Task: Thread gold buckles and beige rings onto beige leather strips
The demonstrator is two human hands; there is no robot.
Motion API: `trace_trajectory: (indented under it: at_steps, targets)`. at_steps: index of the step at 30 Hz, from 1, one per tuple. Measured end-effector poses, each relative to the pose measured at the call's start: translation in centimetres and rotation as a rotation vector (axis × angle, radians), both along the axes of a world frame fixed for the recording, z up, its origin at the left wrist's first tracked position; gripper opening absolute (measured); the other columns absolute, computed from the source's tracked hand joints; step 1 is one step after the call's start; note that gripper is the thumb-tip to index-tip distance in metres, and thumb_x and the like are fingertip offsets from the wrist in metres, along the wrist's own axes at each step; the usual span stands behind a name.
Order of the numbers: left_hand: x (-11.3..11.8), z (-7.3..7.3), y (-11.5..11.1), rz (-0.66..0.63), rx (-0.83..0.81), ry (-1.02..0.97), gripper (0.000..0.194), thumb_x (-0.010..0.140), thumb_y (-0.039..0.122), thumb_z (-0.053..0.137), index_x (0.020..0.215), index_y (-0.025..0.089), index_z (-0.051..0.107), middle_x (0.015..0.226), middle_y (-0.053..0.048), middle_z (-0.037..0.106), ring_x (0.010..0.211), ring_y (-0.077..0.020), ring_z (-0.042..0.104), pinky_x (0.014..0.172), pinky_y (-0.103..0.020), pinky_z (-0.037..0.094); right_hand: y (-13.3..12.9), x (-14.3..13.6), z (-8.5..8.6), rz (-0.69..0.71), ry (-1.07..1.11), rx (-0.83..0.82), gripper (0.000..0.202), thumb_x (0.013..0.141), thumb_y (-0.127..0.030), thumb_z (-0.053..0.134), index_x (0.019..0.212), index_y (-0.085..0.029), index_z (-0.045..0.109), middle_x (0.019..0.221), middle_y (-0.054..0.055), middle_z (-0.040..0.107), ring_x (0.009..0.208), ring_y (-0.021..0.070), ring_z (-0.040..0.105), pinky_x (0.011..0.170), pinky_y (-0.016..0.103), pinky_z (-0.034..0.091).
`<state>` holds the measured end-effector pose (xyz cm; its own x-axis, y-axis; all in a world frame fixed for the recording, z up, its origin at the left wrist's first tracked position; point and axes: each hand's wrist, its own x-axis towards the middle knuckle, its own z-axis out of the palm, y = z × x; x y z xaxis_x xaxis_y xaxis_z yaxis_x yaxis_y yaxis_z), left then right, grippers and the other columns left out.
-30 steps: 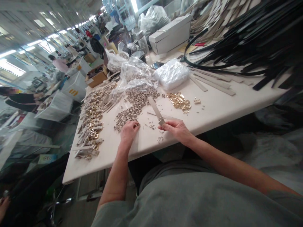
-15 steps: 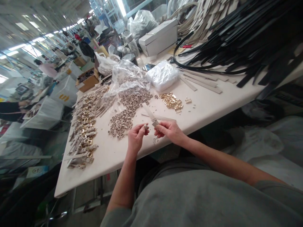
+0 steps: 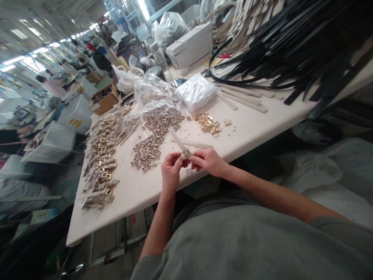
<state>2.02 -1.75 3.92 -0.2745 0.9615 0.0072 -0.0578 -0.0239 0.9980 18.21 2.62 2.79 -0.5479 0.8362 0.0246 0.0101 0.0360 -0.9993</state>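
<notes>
My left hand (image 3: pixel 172 167) is closed on a small beige loop (image 3: pixel 183 156), which lies against the folded end of a beige strap. My right hand (image 3: pixel 208 161) pinches that strap (image 3: pixel 177 139), whose long free part points up and to the left. The two hands almost meet above the table's front edge. Left of them lies a pile of beige loops (image 3: pixel 148 151). Gold buckles (image 3: pixel 207 123) are heaped behind my hands, and another strap (image 3: pixel 196 144) lies flat just beyond my fingers.
Straps with gold buckles (image 3: pixel 101 159) line the table's left side. Behind are a clear plastic bag (image 3: pixel 154 93), a wrapped white packet (image 3: pixel 196 91) and a white box (image 3: pixel 190 44). Black straps (image 3: pixel 285 46) cover the back right. A person (image 3: pixel 52 85) is at far left.
My left hand has moved right, bringing the loop against the strap in my right hand. The view has shifted slightly.
</notes>
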Motion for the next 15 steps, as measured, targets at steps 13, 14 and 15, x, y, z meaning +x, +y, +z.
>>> trace_trajectory:
  at_steps: [13, 14, 15]
  targets:
    - [-1.9, -0.8, 1.5, -0.198, -0.164, 0.016, 0.017, 0.068, 0.028, 0.079, 0.081, 0.017, 0.077, 0.069, -0.002, 0.072, 0.058, -0.0115, 0.062, 0.06, -0.025, 0.052, 1.1, 1.5, 1.0, 0.126, -0.337, 0.23, 0.029, 0.087, -0.028, 0.057, 0.061, -0.017, 0.06, 0.054, -0.002, 0.063, 0.048, 0.0086, 0.051, 0.051, 0.022, 0.033]
    - [-1.9, -0.8, 1.6, -0.215, -0.172, 0.02, 0.016, 0.068, 0.027, 0.079, 0.081, 0.017, 0.077, 0.069, -0.002, 0.072, 0.058, -0.0114, 0.062, 0.06, -0.024, 0.052, 1.2, 1.5, 1.1, 0.139, -0.355, 0.239, 0.029, 0.087, -0.026, 0.057, 0.06, -0.017, 0.059, 0.054, -0.002, 0.063, 0.048, 0.0084, 0.05, 0.05, 0.022, 0.032]
    - [-1.9, -0.9, 1.6, -0.23, -0.179, 0.023, 0.015, 0.069, 0.026, 0.078, 0.08, 0.017, 0.077, 0.068, -0.002, 0.072, 0.058, -0.0112, 0.062, 0.06, -0.024, 0.051, 1.3, 1.6, 1.2, 0.152, -0.369, 0.242, 0.028, 0.087, -0.025, 0.058, 0.06, -0.017, 0.058, 0.054, -0.002, 0.063, 0.048, 0.0083, 0.049, 0.05, 0.022, 0.032]
